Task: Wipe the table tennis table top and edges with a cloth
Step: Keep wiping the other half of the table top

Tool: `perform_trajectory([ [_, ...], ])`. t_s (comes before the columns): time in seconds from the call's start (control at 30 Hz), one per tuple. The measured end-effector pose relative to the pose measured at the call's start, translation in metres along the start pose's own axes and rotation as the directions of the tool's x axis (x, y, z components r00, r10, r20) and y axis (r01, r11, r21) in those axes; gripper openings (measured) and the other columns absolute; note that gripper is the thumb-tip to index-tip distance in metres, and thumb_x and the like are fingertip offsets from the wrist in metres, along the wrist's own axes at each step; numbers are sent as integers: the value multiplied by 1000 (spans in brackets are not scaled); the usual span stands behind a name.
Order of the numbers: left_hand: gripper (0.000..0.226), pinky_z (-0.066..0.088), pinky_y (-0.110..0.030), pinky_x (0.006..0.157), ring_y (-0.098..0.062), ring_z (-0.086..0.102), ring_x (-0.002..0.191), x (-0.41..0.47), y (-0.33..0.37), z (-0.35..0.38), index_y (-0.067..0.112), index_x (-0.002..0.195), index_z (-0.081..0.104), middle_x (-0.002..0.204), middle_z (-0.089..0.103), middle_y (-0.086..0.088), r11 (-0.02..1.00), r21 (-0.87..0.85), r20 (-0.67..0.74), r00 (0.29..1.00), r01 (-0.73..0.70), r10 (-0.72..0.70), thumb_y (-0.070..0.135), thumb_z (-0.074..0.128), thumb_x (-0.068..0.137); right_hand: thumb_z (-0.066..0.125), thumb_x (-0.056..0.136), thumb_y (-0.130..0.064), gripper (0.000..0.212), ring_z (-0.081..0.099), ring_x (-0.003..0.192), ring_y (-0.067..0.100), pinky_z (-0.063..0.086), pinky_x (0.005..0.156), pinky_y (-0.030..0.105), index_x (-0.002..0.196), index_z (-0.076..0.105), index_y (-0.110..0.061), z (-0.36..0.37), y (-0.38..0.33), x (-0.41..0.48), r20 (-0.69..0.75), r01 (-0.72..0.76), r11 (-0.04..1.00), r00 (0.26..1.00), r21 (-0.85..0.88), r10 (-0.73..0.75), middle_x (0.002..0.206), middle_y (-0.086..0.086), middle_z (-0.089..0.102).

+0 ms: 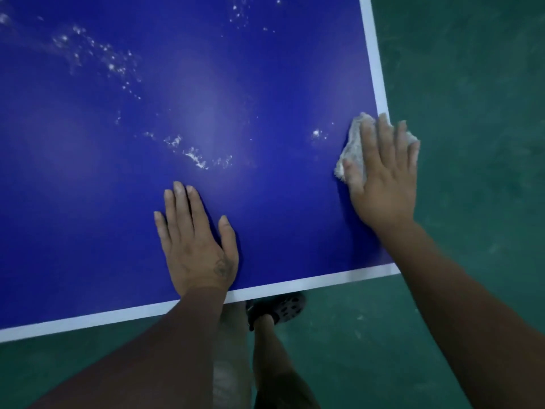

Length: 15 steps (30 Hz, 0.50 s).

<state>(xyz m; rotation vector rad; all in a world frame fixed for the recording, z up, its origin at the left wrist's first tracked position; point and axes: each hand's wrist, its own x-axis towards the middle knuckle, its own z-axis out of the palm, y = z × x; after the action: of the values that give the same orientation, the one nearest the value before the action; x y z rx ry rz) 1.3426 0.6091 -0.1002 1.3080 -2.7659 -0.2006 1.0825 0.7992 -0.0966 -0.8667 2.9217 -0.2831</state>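
Right hand (383, 178) lies flat, fingers straight, pressing cloth (352, 149) on desk (118, 172) at its right white edge; left hand (196, 240) flat, empty, near front edge; white specks (194, 156) between.

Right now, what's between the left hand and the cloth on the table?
Head view: only bare blue table top between the left hand and the cloth. The white residue specks sit just beyond that stretch, farther from the person.

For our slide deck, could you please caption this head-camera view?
Right hand presses a crumpled white cloth at the blue table tennis table's white-lined edge; left hand rests flat beside scattered white specks.
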Motion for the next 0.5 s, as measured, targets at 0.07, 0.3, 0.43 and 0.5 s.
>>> perform_trajectory([
  [0.07,73,10,-55,137,-28,6,169,0,-1,-1,1,171,21,181,13,-14,1000,1,13,1000,10,-10,42,35,112,21,114,-51,66,-1,168,31,4,134,59,173,10,-24,2,-9,-27,-5,-6,1000,1000,-5,6,181,3,5],
  [0.3,74,10,-57,136,-29,5,170,-1,-4,4,3,172,17,181,12,-14,1000,11,44,999,7,-8,42,33,111,39,110,-51,70,15,165,38,9,133,62,171,24,-20,2,1,-146,193,325,946,929,-13,-317,180,7,17],
  [0.43,76,9,-57,136,-30,4,170,-1,-5,4,4,172,14,182,11,-14,1000,7,67,998,10,-11,43,31,110,40,110,-45,69,9,167,36,10,133,61,171,23,-20,-3,31,-53,136,313,949,942,-36,-306,180,7,13],
  [0.5,76,10,-58,136,-30,5,169,-1,-6,5,4,172,14,181,11,-15,1000,3,67,998,12,-12,42,33,109,37,110,-47,69,0,168,30,6,135,56,173,15,-26,-6,39,-12,110,124,992,986,-2,-123,181,2,6],
])
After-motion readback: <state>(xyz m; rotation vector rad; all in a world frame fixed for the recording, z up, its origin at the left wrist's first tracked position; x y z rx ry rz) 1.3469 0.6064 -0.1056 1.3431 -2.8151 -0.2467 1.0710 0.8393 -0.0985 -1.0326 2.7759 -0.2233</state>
